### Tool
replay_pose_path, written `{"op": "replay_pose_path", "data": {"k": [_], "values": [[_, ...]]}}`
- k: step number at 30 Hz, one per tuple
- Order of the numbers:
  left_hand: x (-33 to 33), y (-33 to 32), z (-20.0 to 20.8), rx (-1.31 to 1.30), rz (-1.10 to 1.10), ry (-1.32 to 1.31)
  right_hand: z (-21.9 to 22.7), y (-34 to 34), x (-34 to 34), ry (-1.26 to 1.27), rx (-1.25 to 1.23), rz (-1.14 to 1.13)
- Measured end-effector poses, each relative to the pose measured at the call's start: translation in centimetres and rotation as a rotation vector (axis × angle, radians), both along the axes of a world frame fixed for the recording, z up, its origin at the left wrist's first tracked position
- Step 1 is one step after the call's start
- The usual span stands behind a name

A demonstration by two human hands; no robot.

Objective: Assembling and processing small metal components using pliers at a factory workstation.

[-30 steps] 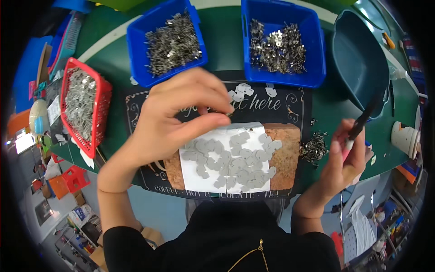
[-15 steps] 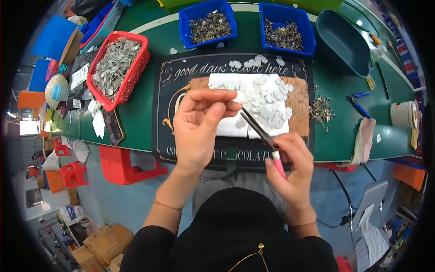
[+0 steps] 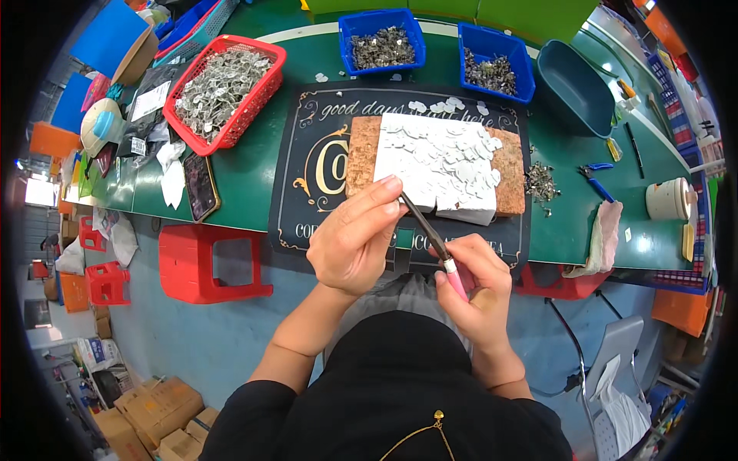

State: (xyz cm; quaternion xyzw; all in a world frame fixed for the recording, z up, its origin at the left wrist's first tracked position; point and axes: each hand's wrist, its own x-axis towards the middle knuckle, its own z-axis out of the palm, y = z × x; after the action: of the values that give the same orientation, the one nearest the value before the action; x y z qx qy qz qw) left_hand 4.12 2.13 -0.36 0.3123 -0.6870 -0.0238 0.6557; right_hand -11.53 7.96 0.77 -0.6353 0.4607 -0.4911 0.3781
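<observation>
My left hand (image 3: pixel 350 242) is raised over the near edge of the dark printed mat (image 3: pixel 304 165). Its fingers are pressed together, and whatever lies between the fingertips is too small to make out. A pair of dark tweezers (image 3: pixel 427 229) with a pink end is gripped in my right hand (image 3: pixel 480 288); the tips reach the left fingertips. Just beyond both hands, many flat white pieces (image 3: pixel 453 157) are spread on a white slab (image 3: pixel 393 157). Beneath the slab lies a brown speckled board (image 3: pixel 509 173), resting on the mat.
A red basket (image 3: pixel 244 127) of metal pieces stands at left, near a phone (image 3: pixel 201 188). Two blue bins (image 3: pixel 421 58) (image 3: pixel 526 88) of small metal parts stand at the back. Right are a dark green tub (image 3: pixel 573 100), loose metal parts (image 3: pixel 542 183), pliers (image 3: pixel 593 180) and a cloth (image 3: pixel 603 234).
My left hand has turned, its fingers now closer together and its palm less visible. Both hands and the tweezers sit a little lower in view. The view itself has shifted slightly.
</observation>
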Motion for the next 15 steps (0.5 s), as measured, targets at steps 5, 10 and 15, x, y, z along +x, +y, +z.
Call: {"op": "replay_pose_path", "data": {"k": [5,10,15], "values": [[-0.8,0.0,0.3,0.203,-0.135,0.382,0.0,-0.5,-0.2,-0.046,0.169,0.004],[1.2,-0.5,0.6,0.813,-0.486,0.328,-0.3,-1.0,-0.3,-0.050,0.191,0.024],[1.2,-0.7,-0.3,0.810,-0.519,0.398,-0.8,-1.3,0.3,-0.137,0.214,0.035]]}}
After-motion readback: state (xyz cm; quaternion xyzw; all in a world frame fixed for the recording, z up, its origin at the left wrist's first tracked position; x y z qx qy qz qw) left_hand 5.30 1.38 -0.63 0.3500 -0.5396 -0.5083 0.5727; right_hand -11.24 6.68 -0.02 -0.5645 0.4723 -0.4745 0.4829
